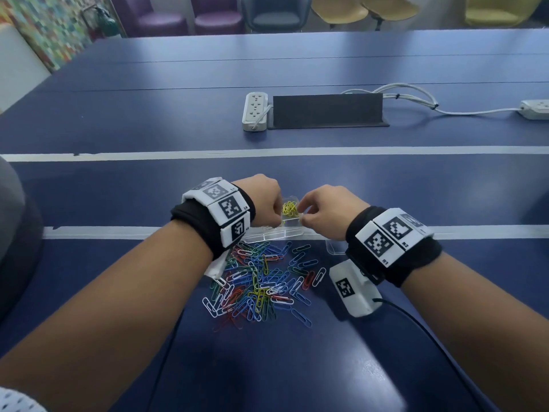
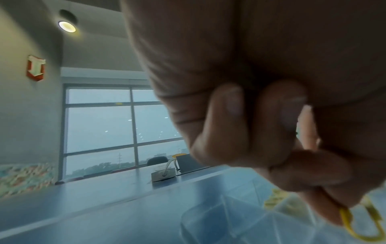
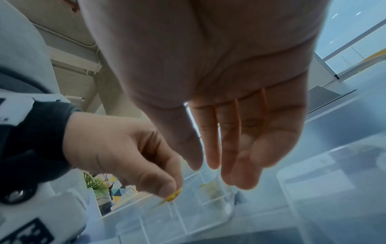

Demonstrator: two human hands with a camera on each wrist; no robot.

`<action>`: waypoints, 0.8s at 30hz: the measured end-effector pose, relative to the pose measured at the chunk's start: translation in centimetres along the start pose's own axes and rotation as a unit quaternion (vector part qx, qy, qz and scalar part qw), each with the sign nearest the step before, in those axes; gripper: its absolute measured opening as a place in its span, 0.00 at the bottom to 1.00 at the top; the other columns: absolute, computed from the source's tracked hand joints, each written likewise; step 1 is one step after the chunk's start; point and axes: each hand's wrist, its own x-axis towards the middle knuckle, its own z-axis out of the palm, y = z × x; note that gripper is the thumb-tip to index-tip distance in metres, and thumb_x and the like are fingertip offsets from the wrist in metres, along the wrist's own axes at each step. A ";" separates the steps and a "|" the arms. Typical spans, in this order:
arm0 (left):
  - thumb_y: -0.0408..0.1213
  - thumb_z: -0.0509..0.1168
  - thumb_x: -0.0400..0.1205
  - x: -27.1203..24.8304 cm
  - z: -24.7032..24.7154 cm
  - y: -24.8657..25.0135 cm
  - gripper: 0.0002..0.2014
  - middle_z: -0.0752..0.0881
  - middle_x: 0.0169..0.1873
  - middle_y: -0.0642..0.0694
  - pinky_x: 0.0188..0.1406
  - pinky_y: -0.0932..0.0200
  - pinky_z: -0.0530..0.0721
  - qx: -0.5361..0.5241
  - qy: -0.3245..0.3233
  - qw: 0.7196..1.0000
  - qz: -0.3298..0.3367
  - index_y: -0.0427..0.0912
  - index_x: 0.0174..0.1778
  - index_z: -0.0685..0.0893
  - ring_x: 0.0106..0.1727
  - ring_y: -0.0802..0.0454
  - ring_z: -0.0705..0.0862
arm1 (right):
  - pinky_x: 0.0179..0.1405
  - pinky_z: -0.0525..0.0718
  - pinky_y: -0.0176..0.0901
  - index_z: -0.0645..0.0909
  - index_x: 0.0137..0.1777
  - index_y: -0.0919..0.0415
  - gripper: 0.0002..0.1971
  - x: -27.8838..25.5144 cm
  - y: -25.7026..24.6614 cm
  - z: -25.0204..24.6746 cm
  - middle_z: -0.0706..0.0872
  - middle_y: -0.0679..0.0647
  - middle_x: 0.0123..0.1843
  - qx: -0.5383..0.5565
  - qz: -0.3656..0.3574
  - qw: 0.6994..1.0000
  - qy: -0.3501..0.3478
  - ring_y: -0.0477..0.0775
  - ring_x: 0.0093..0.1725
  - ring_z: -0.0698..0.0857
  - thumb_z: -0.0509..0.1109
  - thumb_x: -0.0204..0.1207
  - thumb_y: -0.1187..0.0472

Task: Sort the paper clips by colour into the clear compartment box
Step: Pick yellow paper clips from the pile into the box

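Observation:
The clear compartment box (image 1: 276, 236) lies on the blue table (image 1: 297, 367) under both hands. Several yellow clips (image 1: 289, 209) fill one far compartment. My left hand (image 1: 277, 217) hovers over the box's left part and pinches one yellow paper clip (image 2: 363, 226) between thumb and fingertip; the clip (image 3: 174, 196) hangs just above a compartment (image 3: 188, 219). My right hand (image 3: 217, 173) hangs over the box with fingers straight and relaxed, holding nothing. A pile of mixed-colour clips (image 1: 258, 286) lies in front of the box, between my forearms.
A clear lid (image 1: 335, 247) lies right of the box. Farther back stand a white power strip (image 1: 255, 111), a black cable cover (image 1: 326, 110) and a second power strip (image 1: 534, 110) with cables. Chairs line the table's far side.

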 end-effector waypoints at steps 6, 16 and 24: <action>0.40 0.65 0.77 1.1 -1.2 -0.2 0.10 0.89 0.38 0.47 0.45 0.59 0.82 -0.040 0.092 0.995 0.009 0.42 0.43 0.91 0.39 0.51 0.82 | 0.57 0.82 0.42 0.84 0.61 0.55 0.14 -0.4 0.1 -0.4 0.89 0.54 0.57 0.018 -0.004 1.000 0.006 0.56 0.54 0.87 0.63 0.77 0.59; 0.46 0.67 0.78 0.5 -0.8 -1.3 0.10 0.81 0.36 0.52 0.50 0.57 0.82 -0.067 0.144 0.987 0.013 0.47 0.48 0.90 0.42 0.53 0.81 | 0.57 0.83 0.42 0.86 0.56 0.54 0.12 -1.2 0.3 -0.6 0.90 0.53 0.54 -0.004 -0.012 1.000 -0.006 0.52 0.46 0.84 0.65 0.77 0.58; 0.48 0.71 0.75 -4.8 0.8 -3.5 0.08 0.78 0.23 0.60 0.38 0.64 0.74 -0.058 0.038 0.998 -0.004 0.49 0.42 0.91 0.27 0.65 0.75 | 0.56 0.84 0.43 0.89 0.51 0.56 0.11 -1.8 -2.0 1.1 0.91 0.53 0.51 -0.051 -0.061 0.996 -0.032 0.54 0.52 0.87 0.66 0.75 0.64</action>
